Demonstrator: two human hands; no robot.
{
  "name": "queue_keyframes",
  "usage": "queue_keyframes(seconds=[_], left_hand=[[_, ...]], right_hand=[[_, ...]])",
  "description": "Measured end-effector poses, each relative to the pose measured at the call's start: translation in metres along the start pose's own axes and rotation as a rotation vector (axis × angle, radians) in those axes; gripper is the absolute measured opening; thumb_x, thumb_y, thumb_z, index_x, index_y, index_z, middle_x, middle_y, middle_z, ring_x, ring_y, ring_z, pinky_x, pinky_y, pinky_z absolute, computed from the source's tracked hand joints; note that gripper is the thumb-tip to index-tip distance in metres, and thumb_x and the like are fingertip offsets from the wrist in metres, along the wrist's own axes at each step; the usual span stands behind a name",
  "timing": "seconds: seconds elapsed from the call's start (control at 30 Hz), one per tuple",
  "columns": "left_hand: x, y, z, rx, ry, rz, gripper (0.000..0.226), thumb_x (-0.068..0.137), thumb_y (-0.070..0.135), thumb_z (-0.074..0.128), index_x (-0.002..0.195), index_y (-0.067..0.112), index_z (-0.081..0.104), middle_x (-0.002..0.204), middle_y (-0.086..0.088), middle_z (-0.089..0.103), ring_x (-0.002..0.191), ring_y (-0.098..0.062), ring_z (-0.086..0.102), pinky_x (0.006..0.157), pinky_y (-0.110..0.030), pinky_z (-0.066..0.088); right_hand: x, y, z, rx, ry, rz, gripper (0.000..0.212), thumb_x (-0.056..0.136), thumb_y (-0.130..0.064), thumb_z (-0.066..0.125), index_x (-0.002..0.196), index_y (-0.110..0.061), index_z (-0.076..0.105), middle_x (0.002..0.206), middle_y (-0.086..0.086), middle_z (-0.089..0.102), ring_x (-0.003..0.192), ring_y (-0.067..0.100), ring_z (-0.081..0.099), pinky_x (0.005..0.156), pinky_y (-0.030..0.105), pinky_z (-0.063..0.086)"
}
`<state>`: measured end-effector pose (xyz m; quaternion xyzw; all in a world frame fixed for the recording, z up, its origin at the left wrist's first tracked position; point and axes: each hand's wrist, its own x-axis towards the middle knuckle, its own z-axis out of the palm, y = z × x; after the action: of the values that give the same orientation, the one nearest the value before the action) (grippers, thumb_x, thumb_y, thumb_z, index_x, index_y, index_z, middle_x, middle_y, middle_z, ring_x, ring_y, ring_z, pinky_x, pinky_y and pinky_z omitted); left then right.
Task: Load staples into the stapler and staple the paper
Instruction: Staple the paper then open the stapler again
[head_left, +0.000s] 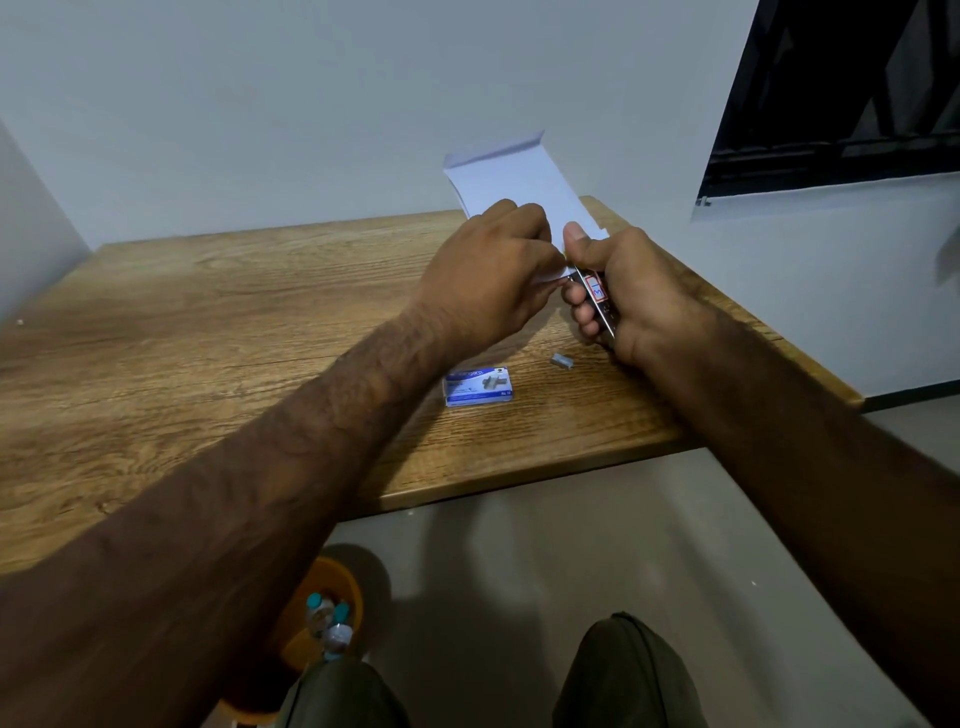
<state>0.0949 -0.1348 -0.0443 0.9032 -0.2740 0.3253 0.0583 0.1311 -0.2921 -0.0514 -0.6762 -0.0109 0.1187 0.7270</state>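
Nearest of all, well short of the blue-and-white cardboard staple box (478, 387) and off the table's front edge: two knees in dark olive trousers (623, 670). Short of the box and to its left, down on the grey floor: round orange bin (332, 587) holding plastic bottles. Lying flat on the brown wood-grain table (208, 312), the box itself. Just right of the box and slightly beyond, apart from it: small grey strip of loose staples (561, 358). Beyond the box, raised off the tabletop and almost touching each other, both hands. Left hand (483, 280): fingers curled, pinching the near corner of a folded white sheet of paper (519, 182), upright and leaning toward the pale wall. Right hand (639, 296), beyond and right of the box: clenched round a small silver metal stapler (597, 299) with a red-bordered label, thumb on top, stapler nose meeting the pinched corner. Whether that corner sits inside the stapler's mouth: cannot tell, hidden by fingers. Far beyond the box, up to its right: dark window frame (831, 93)
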Motion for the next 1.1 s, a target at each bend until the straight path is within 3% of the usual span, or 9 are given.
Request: queue_keyframes(seconds=[0.3, 0.53, 0.67, 0.77, 0.87, 0.97, 1.1], left_hand=[[0.001, 0.0, -0.002, 0.03, -0.006, 0.017, 0.018, 0.09, 0.014, 0.061, 0.099, 0.009, 0.076, 0.098, -0.011, 0.064, 0.091, -0.031, 0.056, 0.072, -0.042, 0.046], [0.004, 0.003, -0.004, 0.057, -0.059, -0.006, 0.033, 0.088, -0.001, 0.054, 0.112, 0.009, 0.073, 0.108, -0.011, 0.064, 0.099, -0.03, 0.054, 0.079, -0.043, 0.047], [0.005, 0.003, -0.001, 0.063, -0.062, -0.022, 0.031, 0.088, 0.002, 0.053, 0.11, 0.008, 0.073, 0.109, -0.011, 0.064, 0.102, -0.031, 0.055, 0.079, -0.049, 0.049], [0.007, 0.003, 0.001, 0.053, -0.058, -0.026, 0.034, 0.088, 0.018, 0.046, 0.106, 0.008, 0.074, 0.105, -0.012, 0.064, 0.1, -0.032, 0.056, 0.077, -0.049, 0.05], [0.007, -0.001, 0.004, 0.05, -0.025, -0.058, 0.024, 0.087, 0.014, 0.057, 0.103, 0.007, 0.074, 0.1, -0.014, 0.063, 0.097, -0.035, 0.057, 0.072, -0.047, 0.05], [0.005, -0.006, 0.007, 0.055, 0.005, -0.078, 0.021, 0.085, 0.01, 0.06, 0.101, 0.008, 0.075, 0.095, -0.015, 0.063, 0.093, -0.036, 0.058, 0.067, -0.044, 0.049], [0.002, -0.007, 0.009, 0.04, 0.004, -0.069, 0.021, 0.086, 0.016, 0.06, 0.099, 0.009, 0.075, 0.093, -0.013, 0.062, 0.091, -0.035, 0.057, 0.062, -0.043, 0.049]], right_hand=[[-0.005, -0.002, -0.001, 0.028, -0.032, 0.026, 0.037, 0.094, -0.046, 0.063, 0.072, -0.017, 0.057, 0.053, -0.002, 0.051, 0.039, 0.011, 0.041, 0.041, 0.021, 0.031], [-0.006, -0.005, -0.006, 0.056, -0.1, 0.072, 0.043, 0.089, -0.055, 0.063, 0.07, -0.016, 0.062, 0.059, 0.0, 0.053, 0.042, 0.015, 0.04, 0.04, 0.02, 0.027], [-0.005, -0.005, -0.011, 0.088, -0.147, 0.091, 0.049, 0.089, -0.054, 0.061, 0.064, -0.013, 0.067, 0.063, 0.003, 0.054, 0.046, 0.016, 0.038, 0.042, 0.021, 0.024], [-0.006, -0.006, -0.016, 0.06, -0.188, 0.13, 0.049, 0.089, -0.057, 0.056, 0.073, -0.011, 0.064, 0.065, 0.002, 0.053, 0.045, 0.014, 0.037, 0.039, 0.02, 0.024], [-0.009, -0.009, -0.024, -0.02, -0.18, 0.199, 0.056, 0.085, -0.064, 0.054, 0.078, -0.01, 0.066, 0.059, -0.001, 0.052, 0.037, 0.012, 0.037, 0.037, 0.017, 0.028], [-0.011, -0.009, -0.034, -0.093, -0.126, 0.21, 0.058, 0.075, -0.07, 0.062, 0.079, -0.012, 0.068, 0.055, -0.001, 0.053, 0.036, 0.014, 0.04, 0.039, 0.018, 0.033], [-0.013, -0.007, -0.042, -0.194, -0.07, 0.075, 0.055, 0.066, -0.063, 0.075, 0.089, -0.015, 0.062, 0.054, -0.003, 0.051, 0.037, 0.014, 0.042, 0.041, 0.021, 0.035]])
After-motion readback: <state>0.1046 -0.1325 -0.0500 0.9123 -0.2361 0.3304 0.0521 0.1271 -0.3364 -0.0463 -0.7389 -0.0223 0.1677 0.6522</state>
